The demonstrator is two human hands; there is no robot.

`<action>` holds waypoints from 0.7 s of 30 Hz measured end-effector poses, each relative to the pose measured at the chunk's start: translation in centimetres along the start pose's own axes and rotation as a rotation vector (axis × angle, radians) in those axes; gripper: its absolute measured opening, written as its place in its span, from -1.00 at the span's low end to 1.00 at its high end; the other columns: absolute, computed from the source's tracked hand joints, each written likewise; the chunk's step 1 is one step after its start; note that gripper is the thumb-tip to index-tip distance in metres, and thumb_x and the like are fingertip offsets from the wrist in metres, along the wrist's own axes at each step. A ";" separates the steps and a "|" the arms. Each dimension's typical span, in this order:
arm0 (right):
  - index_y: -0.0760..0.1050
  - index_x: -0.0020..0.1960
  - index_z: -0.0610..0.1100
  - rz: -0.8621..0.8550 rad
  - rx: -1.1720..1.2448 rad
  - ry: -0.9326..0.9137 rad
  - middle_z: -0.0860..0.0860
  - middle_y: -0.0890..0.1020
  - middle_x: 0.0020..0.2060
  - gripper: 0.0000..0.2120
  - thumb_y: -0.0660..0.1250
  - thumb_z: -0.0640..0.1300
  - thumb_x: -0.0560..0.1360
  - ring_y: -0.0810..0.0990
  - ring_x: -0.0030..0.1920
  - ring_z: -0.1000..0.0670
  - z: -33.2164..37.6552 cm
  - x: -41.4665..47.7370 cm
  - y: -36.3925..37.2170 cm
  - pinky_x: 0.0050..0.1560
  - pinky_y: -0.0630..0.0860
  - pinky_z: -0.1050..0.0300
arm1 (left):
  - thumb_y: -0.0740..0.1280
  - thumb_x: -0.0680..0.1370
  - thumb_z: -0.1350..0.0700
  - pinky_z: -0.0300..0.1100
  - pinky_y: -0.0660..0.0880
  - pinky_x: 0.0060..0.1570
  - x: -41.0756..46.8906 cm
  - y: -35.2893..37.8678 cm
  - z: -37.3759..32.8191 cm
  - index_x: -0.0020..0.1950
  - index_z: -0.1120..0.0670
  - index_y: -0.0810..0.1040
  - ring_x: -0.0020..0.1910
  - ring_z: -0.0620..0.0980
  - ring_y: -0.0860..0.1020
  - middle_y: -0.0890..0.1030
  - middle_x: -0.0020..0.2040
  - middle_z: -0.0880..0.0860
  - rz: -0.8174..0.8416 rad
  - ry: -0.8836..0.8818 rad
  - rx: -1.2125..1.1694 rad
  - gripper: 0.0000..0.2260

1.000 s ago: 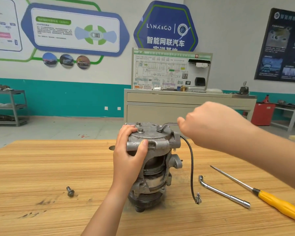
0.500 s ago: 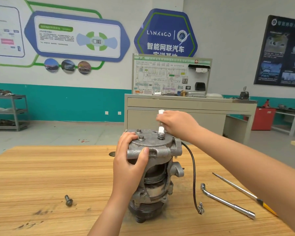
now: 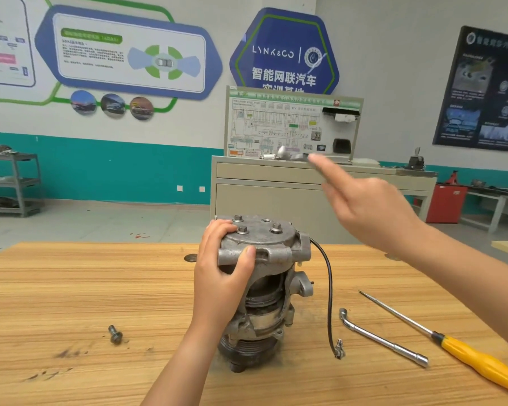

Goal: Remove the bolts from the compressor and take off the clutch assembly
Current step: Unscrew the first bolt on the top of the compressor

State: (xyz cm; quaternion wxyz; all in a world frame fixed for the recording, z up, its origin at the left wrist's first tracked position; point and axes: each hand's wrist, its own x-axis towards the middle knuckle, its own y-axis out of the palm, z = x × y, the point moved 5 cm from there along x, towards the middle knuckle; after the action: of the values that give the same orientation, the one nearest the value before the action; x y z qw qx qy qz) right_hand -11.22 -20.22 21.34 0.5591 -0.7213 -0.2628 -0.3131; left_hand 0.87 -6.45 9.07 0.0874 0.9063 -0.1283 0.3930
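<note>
On my feed, the right hand (image 3: 373, 212) has lifted clear of the grey cast-metal compressor (image 3: 264, 288). Half a second ago it was bunched over the right-most hex bolt (image 3: 276, 227). Now it hangs high above the cover, fingers stretched out and blurred, with a smeared grey shape at the tips that I cannot make out, so I cannot tell whether it pinches anything. The left hand (image 3: 220, 276) has not shifted: thumb and fingers wrap the rim of the top cover, steadying the compressor upright mid-way along the striped wooden table (image 3: 71, 288), with the dark pulley and clutch end (image 3: 247, 348) underneath. That bolt still sits in its hole, as do two more bolt heads (image 3: 242, 229) beside the left fingers. One dark loose bolt (image 3: 115, 334) lies to the left. A chrome L-shaped socket wrench (image 3: 381, 338) and a yellow-handled screwdriver (image 3: 478, 361) lie to the right, where they were. I judge the unbolting only partly done, and the clutch is untouched.
</note>
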 end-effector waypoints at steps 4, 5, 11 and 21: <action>-0.02 0.46 0.16 0.277 -0.302 -0.031 0.06 0.30 -0.50 -0.56 -0.02 -0.04 0.62 0.32 -0.49 0.00 1.4 -2.1 0.7 -0.49 0.28 0.15 | 0.21 0.34 -0.18 -0.56 0.17 0.21 0.0 0.0 -0.1 0.04 -0.17 0.43 0.30 -0.39 0.29 0.43 0.15 -0.36 0.002 0.001 -0.002 -0.70; -0.03 0.46 0.16 0.307 -0.337 -0.029 0.06 0.29 -0.48 -0.55 -0.01 -0.06 0.61 0.33 -0.45 -0.02 1.6 -2.3 0.9 -0.49 0.25 0.14 | 0.21 0.34 -0.18 -0.56 0.17 0.21 0.0 0.0 -0.1 0.04 -0.17 0.44 0.30 -0.40 0.29 0.43 0.14 -0.37 0.002 -0.002 -0.003 -0.70; 0.00 0.46 0.16 0.357 -0.415 0.000 0.05 0.22 -0.46 -0.52 0.02 -0.12 0.60 0.31 -0.36 -0.09 2.5 -2.4 1.7 -0.53 0.09 0.15 | 0.22 0.34 -0.17 -0.52 0.20 0.23 0.1 0.0 -0.1 0.04 -0.16 0.44 0.30 -0.35 0.32 0.42 0.12 -0.45 -0.002 0.010 -0.006 -0.70; 0.13 0.43 0.10 0.422 -0.527 -0.038 0.06 0.23 -0.47 -0.46 0.10 -0.25 0.51 0.17 -0.52 0.04 3.2 -1.2 1.1 -0.55 0.10 0.18 | 0.22 0.35 -0.16 -0.53 0.19 0.21 0.0 0.0 -0.1 0.03 -0.16 0.42 0.29 -0.36 0.32 0.41 0.12 -0.45 0.006 0.021 -0.010 -0.71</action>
State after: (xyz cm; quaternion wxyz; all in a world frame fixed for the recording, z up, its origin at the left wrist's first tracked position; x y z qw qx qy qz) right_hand -10.73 -17.43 19.18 0.4012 -0.8851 -0.0280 -0.2341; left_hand 0.79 -6.39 9.12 0.0919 0.9013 -0.1320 0.4023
